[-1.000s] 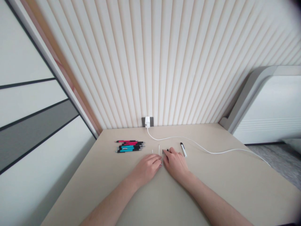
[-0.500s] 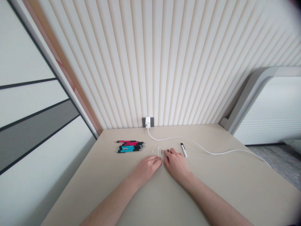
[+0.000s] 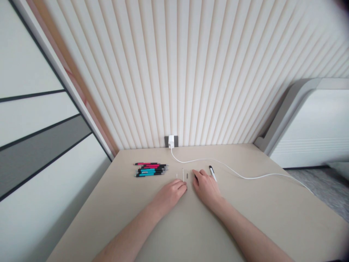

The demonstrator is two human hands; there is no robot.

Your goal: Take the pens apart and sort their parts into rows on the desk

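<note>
Tabletop, left hand, right hand, both curled

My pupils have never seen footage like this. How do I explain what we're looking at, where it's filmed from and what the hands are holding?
There is no machine here: these are a person's bare hands, filmed by a camera worn on that person's head, looking forward and down. On the table lie a bunch of red and blue pens, a white pen with a black end, a white cable and a few tiny parts. The left hand is at the near end of a thin white stick; its grip is hidden. The right hand has something dark partly showing under its fingers, too small to name.
</note>
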